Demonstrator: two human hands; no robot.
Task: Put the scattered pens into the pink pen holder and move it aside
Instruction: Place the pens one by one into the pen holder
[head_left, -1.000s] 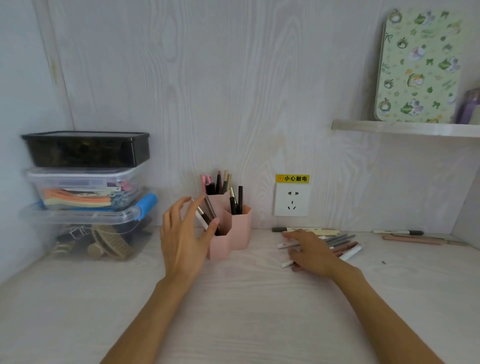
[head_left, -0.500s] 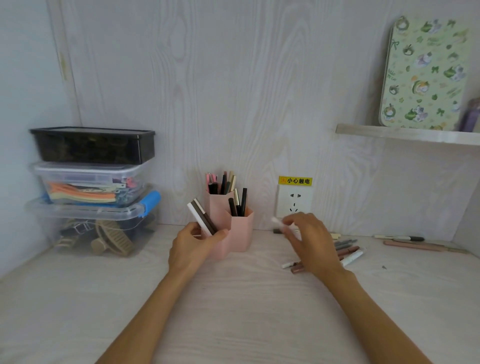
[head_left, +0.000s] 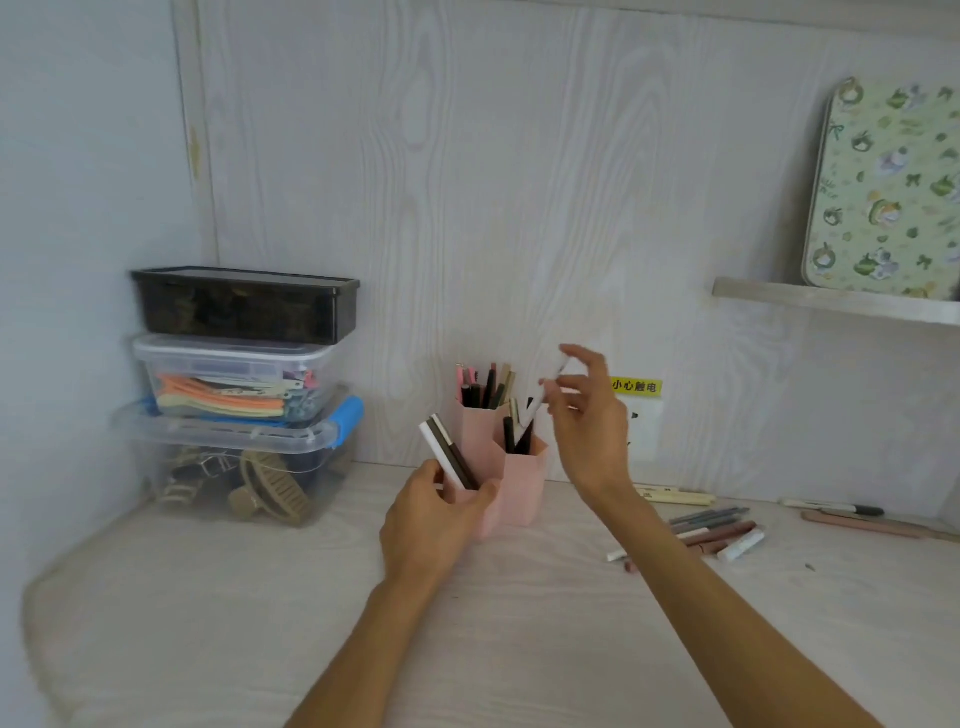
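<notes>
Right hand (head_left: 589, 415) pinches white pen (head_left: 545, 392) over pink pen holder (head_left: 524, 488)
Left hand (head_left: 434, 519) grips holder's front cup; more pens (head_left: 711, 530) on desk (head_left: 208, 597)

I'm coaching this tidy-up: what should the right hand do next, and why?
Probably lower and let go: the right hand pinches a white pen tilted over the pink pen holder, tip at the right cup's mouth, while the left hand steadies the holder.

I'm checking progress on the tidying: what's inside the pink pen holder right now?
The pink pen holder has pens standing in all its compartments, and the right hand is lowering a white pen into one. The left hand hides the front compartment's base.
</notes>
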